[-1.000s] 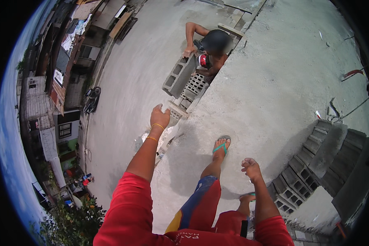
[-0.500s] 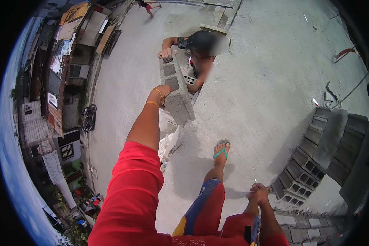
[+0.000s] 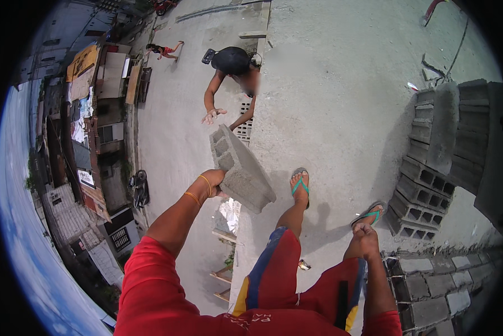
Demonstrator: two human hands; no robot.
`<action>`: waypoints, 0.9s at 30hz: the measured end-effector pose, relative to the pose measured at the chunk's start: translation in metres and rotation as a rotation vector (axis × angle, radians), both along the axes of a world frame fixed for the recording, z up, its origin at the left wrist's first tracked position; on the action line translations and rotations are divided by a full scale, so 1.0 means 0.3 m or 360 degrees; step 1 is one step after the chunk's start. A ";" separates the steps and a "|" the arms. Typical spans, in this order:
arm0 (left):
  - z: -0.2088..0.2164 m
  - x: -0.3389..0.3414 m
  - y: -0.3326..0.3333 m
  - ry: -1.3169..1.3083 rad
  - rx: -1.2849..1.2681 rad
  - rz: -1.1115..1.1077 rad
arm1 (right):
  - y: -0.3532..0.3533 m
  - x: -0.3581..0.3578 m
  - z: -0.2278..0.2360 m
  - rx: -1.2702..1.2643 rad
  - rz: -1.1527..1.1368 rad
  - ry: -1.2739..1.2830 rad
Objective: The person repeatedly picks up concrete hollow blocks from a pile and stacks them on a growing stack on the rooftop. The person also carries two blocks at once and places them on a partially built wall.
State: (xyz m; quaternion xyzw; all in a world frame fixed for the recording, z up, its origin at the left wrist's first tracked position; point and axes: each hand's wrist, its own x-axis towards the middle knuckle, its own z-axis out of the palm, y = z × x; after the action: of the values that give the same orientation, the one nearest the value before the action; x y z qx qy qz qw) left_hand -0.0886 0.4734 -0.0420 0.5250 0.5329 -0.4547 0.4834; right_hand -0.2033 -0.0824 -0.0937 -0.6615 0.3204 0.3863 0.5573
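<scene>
My left hand (image 3: 217, 181) grips a grey hollow concrete block (image 3: 247, 176) by its near end, the fingers hooked into a cavity. The block hangs tilted in the air over the edge of the concrete slab, its open cells facing left. Just beyond its far end, a co-worker's hand (image 3: 213, 116) is spread and apart from it. My right hand (image 3: 366, 239) is closed by my right knee; what it holds, if anything, is hidden.
A co-worker in a black cap (image 3: 232, 60) stands lower, beyond the slab edge, beside more hollow blocks (image 3: 243, 124). Concrete blocks (image 3: 422, 204) are stacked at right. A drop runs along the slab's left side, with boards (image 3: 222, 278) below. Another person (image 3: 165, 50) is farther off.
The block has come nearer to me in my left hand. The co-worker's hand, earlier on its far end, has let go. My right hand remains closed near my knee.
</scene>
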 end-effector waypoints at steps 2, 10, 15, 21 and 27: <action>0.111 -0.021 -0.123 0.0111 -0.0018 -0.0123 | 0.005 0.063 0.031 -0.0085 0.0157 -0.0040; 0.464 -0.171 -0.852 0.0058 0.0142 -0.1317 | 0.188 0.386 0.238 -0.0139 0.1169 -0.1444; 0.563 -0.190 -1.314 -0.0667 0.0091 -0.2402 | -0.327 0.291 0.398 -0.0442 0.1341 -0.0886; 0.696 -0.127 -1.886 -0.0868 -0.0159 -0.3254 | -0.863 0.060 0.450 -0.0807 0.1068 -0.0950; 0.620 -0.064 -2.352 -0.0751 -0.0157 -0.3720 | -1.216 -0.131 0.269 -0.0342 0.0568 -0.0283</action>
State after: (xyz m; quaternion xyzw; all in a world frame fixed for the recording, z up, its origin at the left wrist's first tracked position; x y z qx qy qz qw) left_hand -0.1078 -0.2323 0.1441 0.7438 -0.3877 -0.5317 -0.1176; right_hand -0.2428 -0.4472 -0.0131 -0.7948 0.1872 0.3826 0.4323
